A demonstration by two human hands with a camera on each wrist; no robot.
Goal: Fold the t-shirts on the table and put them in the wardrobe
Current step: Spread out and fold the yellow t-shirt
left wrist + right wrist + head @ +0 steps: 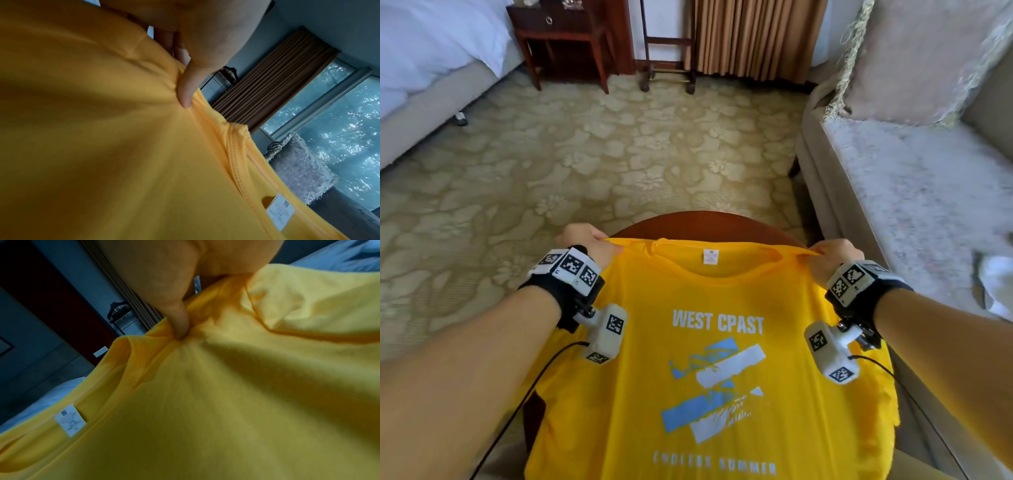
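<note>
Holding the shirt (pixel 709 373) by both shoulders, you are pinching the left one in your left hand (pixel 582 243) and the right one in your right hand (pixel 834 255); between the two grips the collar is stretching taut, the shirt draping toward you over the round tabletop (pixel 709 222).

a round dark wooden table (pixel 709 222) stands on patterned carpet (pixel 585 154), its far rim showing; a yellow t-shirt (pixel 709 394) lies draped over the rest of the table, print side up, collar toward that far rim.
</note>
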